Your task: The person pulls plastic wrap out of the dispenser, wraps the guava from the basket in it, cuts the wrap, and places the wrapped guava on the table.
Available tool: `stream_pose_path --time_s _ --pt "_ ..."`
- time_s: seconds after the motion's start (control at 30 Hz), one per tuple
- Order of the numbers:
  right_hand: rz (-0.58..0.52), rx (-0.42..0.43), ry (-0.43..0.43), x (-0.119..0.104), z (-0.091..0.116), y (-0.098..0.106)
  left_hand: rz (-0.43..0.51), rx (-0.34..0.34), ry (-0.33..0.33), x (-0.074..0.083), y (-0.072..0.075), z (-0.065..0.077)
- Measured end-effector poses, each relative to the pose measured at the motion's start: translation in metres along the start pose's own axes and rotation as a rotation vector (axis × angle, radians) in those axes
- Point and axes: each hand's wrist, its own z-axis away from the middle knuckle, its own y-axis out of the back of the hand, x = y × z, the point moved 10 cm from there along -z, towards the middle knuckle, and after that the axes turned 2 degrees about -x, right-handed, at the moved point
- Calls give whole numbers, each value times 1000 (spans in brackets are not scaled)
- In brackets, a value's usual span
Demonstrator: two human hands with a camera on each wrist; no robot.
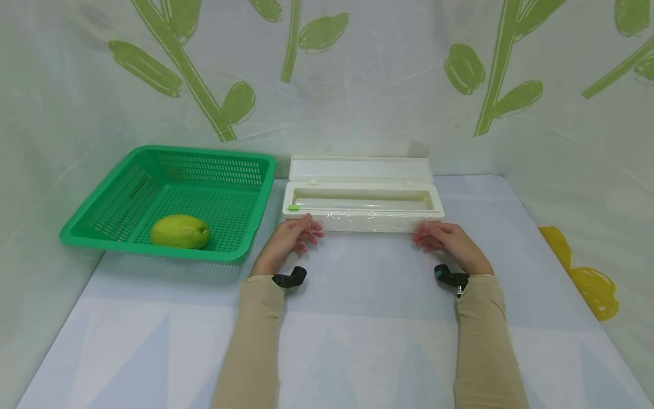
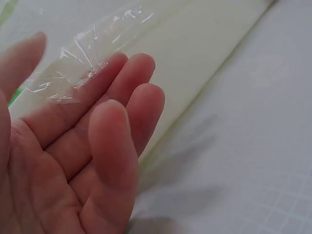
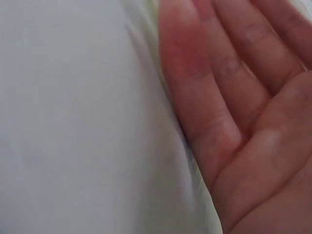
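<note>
A white cling film dispenser stands near the back wall with its lid tipped back. Its film roll lies in the trough, and a small green slider sits at the left end. Clear cling film hangs over the front face, wrinkled and shiny. My left hand is at the film's left end; in the left wrist view the index finger touches the film, with the thumb apart from it. My right hand is at the right end, its fingers fairly straight.
Left of the dispenser is a green plastic basket with a yellow-green oval fruit in it. A pale cloth covers the table. Behind hangs a white curtain printed with green leaves.
</note>
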Motion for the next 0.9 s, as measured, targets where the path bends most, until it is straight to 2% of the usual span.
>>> stream_pose_path --time_s 0.17,0.33,0.57,0.9 --pt "-14 54 26 0 0 7 41 4 -20 -1 2 0" --pt "-62 56 74 -1 0 10 51 -28 -44 1 3 2" --pt "-42 30 31 7 0 11 50 -81 -74 4 -1 6" --pt "-115 -19 103 -2 -1 2 218 -30 -52 5 -10 3"
